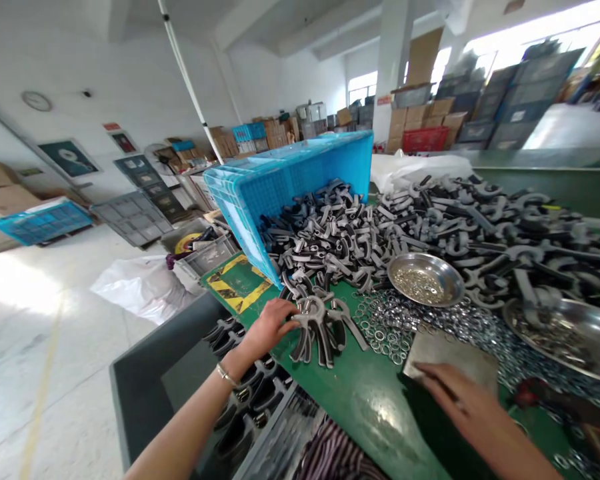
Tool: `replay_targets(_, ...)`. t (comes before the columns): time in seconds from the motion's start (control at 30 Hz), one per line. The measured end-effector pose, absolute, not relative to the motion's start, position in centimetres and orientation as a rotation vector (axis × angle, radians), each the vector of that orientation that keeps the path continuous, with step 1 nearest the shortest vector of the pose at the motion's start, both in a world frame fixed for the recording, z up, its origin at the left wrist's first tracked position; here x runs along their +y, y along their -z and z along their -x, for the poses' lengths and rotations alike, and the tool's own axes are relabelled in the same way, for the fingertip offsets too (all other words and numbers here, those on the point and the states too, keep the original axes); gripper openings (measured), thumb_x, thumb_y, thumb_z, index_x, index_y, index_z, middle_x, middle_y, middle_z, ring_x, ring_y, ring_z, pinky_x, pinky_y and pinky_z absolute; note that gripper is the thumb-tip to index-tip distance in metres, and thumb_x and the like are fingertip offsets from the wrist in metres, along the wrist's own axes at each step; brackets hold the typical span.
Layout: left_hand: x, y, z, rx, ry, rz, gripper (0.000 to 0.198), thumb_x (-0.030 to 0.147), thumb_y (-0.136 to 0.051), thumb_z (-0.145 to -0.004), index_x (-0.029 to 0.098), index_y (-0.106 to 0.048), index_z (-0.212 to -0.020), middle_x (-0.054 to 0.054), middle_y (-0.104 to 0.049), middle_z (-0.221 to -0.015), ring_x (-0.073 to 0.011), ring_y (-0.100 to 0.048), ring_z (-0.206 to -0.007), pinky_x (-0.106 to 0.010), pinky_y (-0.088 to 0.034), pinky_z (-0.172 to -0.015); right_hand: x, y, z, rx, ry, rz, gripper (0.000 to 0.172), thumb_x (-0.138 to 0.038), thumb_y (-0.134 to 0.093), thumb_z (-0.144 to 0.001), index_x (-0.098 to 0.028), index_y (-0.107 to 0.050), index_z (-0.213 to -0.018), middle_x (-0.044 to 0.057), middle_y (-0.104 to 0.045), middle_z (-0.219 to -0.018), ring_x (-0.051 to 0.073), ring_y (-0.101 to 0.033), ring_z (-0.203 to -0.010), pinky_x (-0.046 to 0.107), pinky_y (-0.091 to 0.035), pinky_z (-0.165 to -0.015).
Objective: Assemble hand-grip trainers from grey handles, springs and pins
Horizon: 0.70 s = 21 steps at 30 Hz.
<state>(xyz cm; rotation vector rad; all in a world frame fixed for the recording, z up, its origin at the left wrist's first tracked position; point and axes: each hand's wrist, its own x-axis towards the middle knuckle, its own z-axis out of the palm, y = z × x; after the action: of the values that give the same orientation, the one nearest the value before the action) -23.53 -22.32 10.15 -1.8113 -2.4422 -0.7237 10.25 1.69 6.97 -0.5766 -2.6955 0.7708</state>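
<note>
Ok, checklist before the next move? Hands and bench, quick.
1. Left hand on the grey forked moulded parts: ok, touching them.
2. Left hand's grip on them: cannot tell.
3. Right hand on the flat grey plate: ok, touching it.
4. Dark grey plastic bin at the bench edge: ok, parts lie stacked inside.
5. Loose silver metal rings on the green bench top: not ok, spread uncontained beside the parts.
6. Blue plastic crate, tipped on its side at the heap of grey parts: stability cannot tell.
</note>
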Motion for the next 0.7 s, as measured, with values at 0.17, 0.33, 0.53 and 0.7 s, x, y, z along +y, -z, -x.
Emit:
replay_targets(0.17, -22.2, -5.8, 21.6, -2.635, 1.007, 1.203, 0.037, 0.038, -0.062, -0.090, 0.018, -0.057, -0.120, -0.011, -0.063, -0.118, -0.0253, -0.058, -0.113, -0.045, -0.041, -0.103, -0.7, -5.8, 3.2, -2.990, -0.679, 0.699, 0.028, -0.028, -0.051, -0.093, -0.013, -0.062, -0.113, 0.020, -0.070, -0.110, 0.029, -0.070, -0.095, 0.037, -0.052, -0.079)
replay_targets(0.33, -22.0, -3.4, 19.7, -2.989, 1.325, 0.655, 0.046, 0.054, -0.054, -0.090, 0.012, -0.062, -0.108, -0.012, -0.070, -0.095, -0.0278, -0.066, -0.097, -0.041, -0.047, -0.091, 1.4, -5.7, 6.0, -3.002, -0.785, 0.706, 0.017, -0.031, -0.058, -0.087, -0.016, -0.064, -0.085, 0.013, -0.074, -0.085, 0.025, -0.070, -0.079, 0.031, -0.048, -0.069)
replay_targets(0.53, -22.6, -5.4, 19.2, -2.984, 2.016, 0.744, 0.068, 0.068, -0.032, -0.094, 0.013, -0.068, -0.110, -0.010, -0.073, -0.104, -0.0227, -0.067, -0.097, -0.035, -0.050, -0.091, 5.3, -8.7, 3.2, -2.890, -0.927, 0.773, 0.027, -0.043, -0.049, -0.089, -0.020, -0.060, -0.079, 0.005, -0.073, -0.074, 0.020, -0.067, -0.067, 0.028, -0.046, -0.060)
replay_targets(0.7, -22.7, -5.7, 18.6, -2.645, 2.709, 0.548, 0.081, 0.072, -0.033, -0.092, 0.007, -0.048, -0.139, -0.017, -0.067, -0.122, -0.0248, -0.063, -0.113, -0.040, -0.042, -0.107, -0.2, -11.5, 2.9, -2.731, -0.911, 0.730, 0.025, -0.047, -0.050, -0.091, -0.023, -0.055, -0.087, 0.006, -0.072, -0.077, 0.021, -0.067, -0.067, 0.030, -0.046, -0.062)
